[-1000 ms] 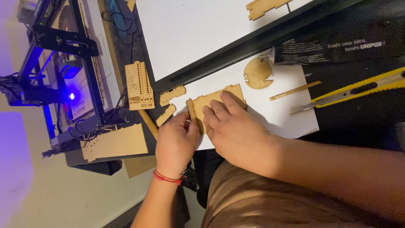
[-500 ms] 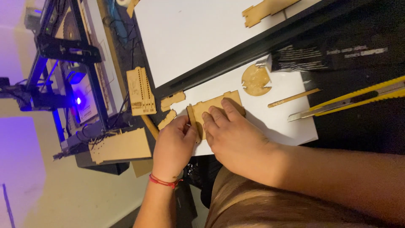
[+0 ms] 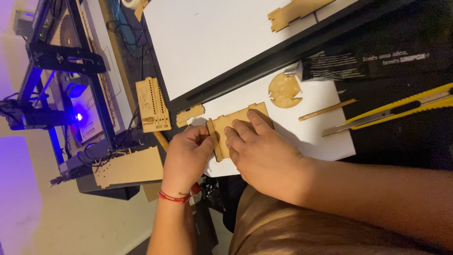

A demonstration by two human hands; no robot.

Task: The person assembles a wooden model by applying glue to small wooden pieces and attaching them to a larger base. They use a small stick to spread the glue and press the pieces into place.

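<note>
Notched wooden panel (image 3: 234, 123) under both hands; yellow utility knife (image 3: 391, 112), round disc (image 3: 284, 90) nearby.

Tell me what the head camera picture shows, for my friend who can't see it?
Two bare hands press thin wooden pieces together on a white sheet: the left hand pinches a narrow wooden strip against a flat wooden panel held down by the right hand. Nearby lie a round wooden disc, a yellow utility knife, and a machine with a blue light.
</note>
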